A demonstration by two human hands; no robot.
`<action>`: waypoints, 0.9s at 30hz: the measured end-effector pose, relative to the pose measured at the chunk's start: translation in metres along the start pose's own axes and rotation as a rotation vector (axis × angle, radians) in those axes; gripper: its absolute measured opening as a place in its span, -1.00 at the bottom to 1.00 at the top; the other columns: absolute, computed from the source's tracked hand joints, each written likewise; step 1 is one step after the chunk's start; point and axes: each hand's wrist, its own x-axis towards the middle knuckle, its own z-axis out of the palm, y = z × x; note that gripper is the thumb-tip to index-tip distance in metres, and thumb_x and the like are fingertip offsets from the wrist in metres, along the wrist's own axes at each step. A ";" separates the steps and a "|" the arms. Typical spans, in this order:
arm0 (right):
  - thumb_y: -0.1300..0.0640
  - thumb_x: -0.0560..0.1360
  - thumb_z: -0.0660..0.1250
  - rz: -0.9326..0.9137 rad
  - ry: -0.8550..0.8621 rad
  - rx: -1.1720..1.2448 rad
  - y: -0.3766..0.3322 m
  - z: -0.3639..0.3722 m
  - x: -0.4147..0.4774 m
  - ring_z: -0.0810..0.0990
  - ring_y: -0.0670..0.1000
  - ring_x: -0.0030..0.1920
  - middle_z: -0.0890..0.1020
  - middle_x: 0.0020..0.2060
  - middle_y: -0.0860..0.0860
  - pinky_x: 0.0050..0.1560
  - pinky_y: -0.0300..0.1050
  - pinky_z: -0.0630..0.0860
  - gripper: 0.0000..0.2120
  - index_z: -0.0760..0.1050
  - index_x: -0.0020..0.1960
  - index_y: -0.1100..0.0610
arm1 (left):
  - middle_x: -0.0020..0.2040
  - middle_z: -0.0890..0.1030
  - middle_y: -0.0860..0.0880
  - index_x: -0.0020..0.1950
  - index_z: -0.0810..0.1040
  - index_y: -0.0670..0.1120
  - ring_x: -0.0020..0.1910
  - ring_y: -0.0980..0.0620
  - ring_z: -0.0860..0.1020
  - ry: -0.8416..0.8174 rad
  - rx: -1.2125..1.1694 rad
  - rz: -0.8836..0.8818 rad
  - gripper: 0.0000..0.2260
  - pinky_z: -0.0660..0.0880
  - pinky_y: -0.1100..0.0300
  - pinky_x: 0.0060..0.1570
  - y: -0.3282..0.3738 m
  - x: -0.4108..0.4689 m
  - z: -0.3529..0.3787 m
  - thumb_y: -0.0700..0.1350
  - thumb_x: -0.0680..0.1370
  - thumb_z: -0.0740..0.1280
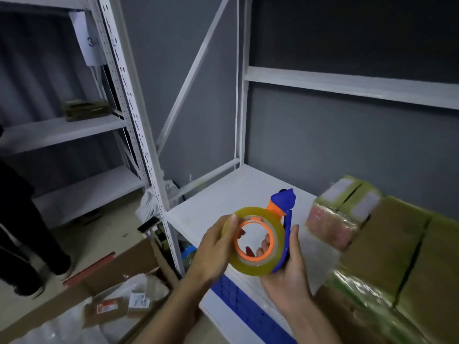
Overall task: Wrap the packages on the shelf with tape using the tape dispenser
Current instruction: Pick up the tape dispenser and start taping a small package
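Note:
A blue and orange tape dispenser (283, 204) with a roll of clear yellowish tape (250, 265) hangs above the white shelf (223, 197), held in both hands. My left hand (213, 249) grips the roll's left rim, thumb on its face. From below and behind, my right hand (288, 271) grips the dispenser, fingers showing through the orange core. Brown taped packages (387, 232) sit on the shelf at the right, a small pinkish one (330, 222) nearest the dispenser.
A white racking post (149, 155) stands left of the shelf. On the floor lies an open cardboard box (119, 271) with small parcels (111, 309) and plastic. A person's dark legs (22, 232) stand at far left. Another rack (62, 132) holds a stack of items.

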 end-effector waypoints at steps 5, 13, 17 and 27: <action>-0.41 0.32 0.42 -0.189 0.272 -0.086 -0.016 0.007 0.039 0.75 -0.03 0.08 0.77 0.07 -0.03 0.10 0.00 0.55 -0.54 0.76 0.04 -0.16 | 0.28 0.56 0.24 0.35 0.54 0.15 0.27 0.27 0.49 0.036 0.305 0.071 -0.41 0.40 0.23 0.26 -0.007 0.067 -0.010 0.46 0.58 0.00; -0.39 0.33 0.41 -0.409 0.714 -0.208 -0.024 -0.019 0.079 0.67 -0.28 -0.26 0.72 -0.26 -0.27 -0.08 -0.09 0.49 -0.82 0.69 -0.17 -0.36 | 0.24 0.54 0.22 0.25 0.57 0.14 0.20 0.27 0.51 -0.296 0.336 0.108 -0.67 0.45 0.27 0.23 -0.025 0.172 0.042 0.26 0.65 0.17; -0.40 0.31 0.39 -0.491 0.920 -0.323 -0.027 -0.025 0.096 0.67 -0.29 -0.20 0.71 -0.22 -0.30 -0.10 -0.15 0.49 -0.63 0.64 -0.05 -0.19 | 0.31 0.54 0.14 0.30 0.57 0.11 0.20 0.17 0.54 -0.500 0.395 0.230 -0.73 0.49 0.17 0.26 -0.038 0.232 0.086 0.14 0.66 0.25; -0.25 0.50 0.41 -0.442 1.215 -0.504 -0.046 -0.032 0.114 0.68 0.03 -0.12 0.72 -0.14 0.06 -0.16 -0.09 0.49 -0.54 0.67 0.05 0.16 | 0.53 0.39 0.10 0.51 0.43 0.09 0.47 0.07 0.38 -0.926 0.468 0.402 -0.50 0.32 0.16 0.46 -0.070 0.299 0.183 0.15 0.59 0.38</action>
